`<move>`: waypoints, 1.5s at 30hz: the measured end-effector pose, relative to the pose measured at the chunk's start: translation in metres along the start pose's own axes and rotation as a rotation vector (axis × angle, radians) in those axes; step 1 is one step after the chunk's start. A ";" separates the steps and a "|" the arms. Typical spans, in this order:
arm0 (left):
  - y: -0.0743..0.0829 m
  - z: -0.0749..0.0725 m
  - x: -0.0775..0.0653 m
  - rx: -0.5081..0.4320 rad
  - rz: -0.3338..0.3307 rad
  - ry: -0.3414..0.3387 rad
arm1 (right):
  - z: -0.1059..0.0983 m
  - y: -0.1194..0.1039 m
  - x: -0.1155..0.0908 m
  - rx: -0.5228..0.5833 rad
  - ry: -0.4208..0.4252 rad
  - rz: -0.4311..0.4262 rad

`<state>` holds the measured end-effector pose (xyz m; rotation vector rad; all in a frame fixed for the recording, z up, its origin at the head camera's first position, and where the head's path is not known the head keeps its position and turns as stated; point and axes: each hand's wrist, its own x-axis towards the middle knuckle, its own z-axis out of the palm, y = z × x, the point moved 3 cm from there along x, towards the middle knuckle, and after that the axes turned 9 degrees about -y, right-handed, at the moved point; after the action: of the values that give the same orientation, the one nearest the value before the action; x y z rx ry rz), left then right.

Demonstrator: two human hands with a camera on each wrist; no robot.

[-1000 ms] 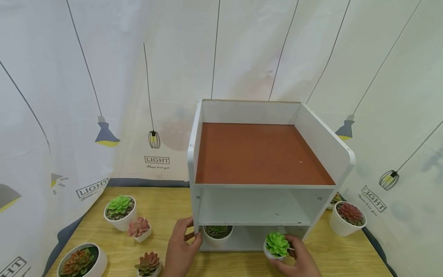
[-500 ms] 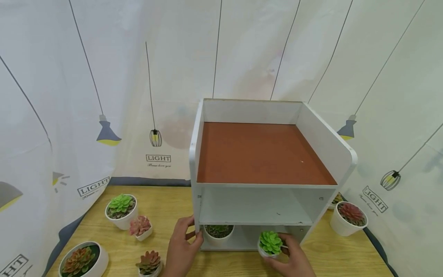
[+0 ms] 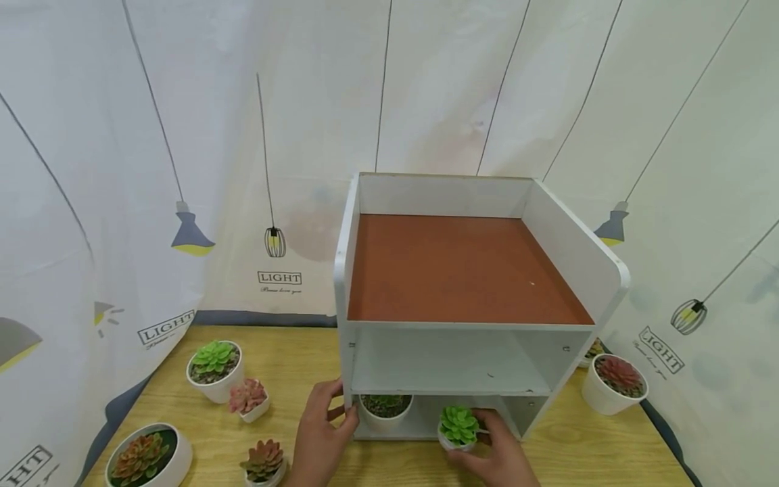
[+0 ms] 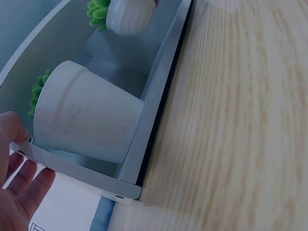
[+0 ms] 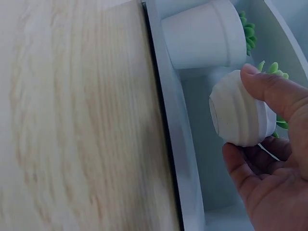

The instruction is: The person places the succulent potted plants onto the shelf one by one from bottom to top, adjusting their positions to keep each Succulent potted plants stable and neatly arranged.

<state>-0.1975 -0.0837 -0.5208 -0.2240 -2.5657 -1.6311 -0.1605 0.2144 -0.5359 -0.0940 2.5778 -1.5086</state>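
My right hand [image 3: 496, 450] holds a small potted succulent [image 3: 459, 426] with bright green leaves, thumb on one side of its ribbed white pot and fingers on the other. In the right wrist view the pot [image 5: 240, 110] is raised off the bottom board, at the front of the lowest compartment. My left hand [image 3: 322, 433] pinches the front edge of the white shelf's [image 3: 468, 327] left side panel, thumb inside and fingers outside. Just inside that panel a larger white pot [image 4: 89, 115] with a green plant stands on the bottom board.
Left on the wooden table [image 3: 292, 352] are a green succulent [image 3: 213, 362], a pink one [image 3: 247, 398], a reddish-brown one [image 3: 264, 460] and a wide white pot [image 3: 173, 460]. Right of the shelf stands a dark red succulent [image 3: 617, 375], with another pot [image 3: 590, 355] partly hidden behind the shelf.
My right hand has moved left with the small green succulent along the lowest compartment, closer to the larger pot. The left hand keeps its grip on the side panel.
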 end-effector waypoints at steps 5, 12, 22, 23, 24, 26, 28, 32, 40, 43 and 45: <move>0.000 0.000 0.000 0.011 0.011 0.001 | 0.006 0.002 0.006 -0.024 -0.002 -0.022; 0.000 0.001 0.001 -0.005 0.005 -0.005 | 0.012 0.004 0.012 -0.040 -0.013 -0.040; 0.001 0.000 0.000 -0.006 -0.007 -0.004 | 0.021 0.006 0.016 -0.034 -0.060 -0.076; 0.001 0.000 0.000 -0.005 -0.006 -0.003 | 0.022 0.006 0.016 -0.038 -0.065 -0.079; 0.001 0.000 0.000 -0.004 -0.006 -0.002 | 0.023 0.006 0.017 -0.041 -0.067 -0.081; 0.001 0.000 0.001 0.000 -0.005 -0.003 | 0.025 0.007 0.017 -0.046 -0.071 -0.086; 0.001 0.000 0.001 0.003 -0.006 -0.004 | 0.026 0.007 0.018 -0.044 -0.075 -0.089; 0.001 0.000 0.001 0.005 -0.009 -0.004 | 0.027 0.006 0.018 -0.039 -0.098 -0.091; 0.001 0.002 0.003 0.005 -0.014 -0.005 | 0.025 0.006 0.020 -0.082 -0.098 -0.041; 0.000 0.002 0.003 0.002 -0.026 -0.001 | 0.024 0.007 0.020 -0.097 -0.084 -0.005; -0.001 0.002 0.001 -0.007 -0.036 -0.002 | 0.025 0.008 0.020 -0.107 -0.082 0.033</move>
<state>-0.1990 -0.0823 -0.5219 -0.1803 -2.5803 -1.6531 -0.1756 0.1943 -0.5566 -0.1219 2.5811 -1.3271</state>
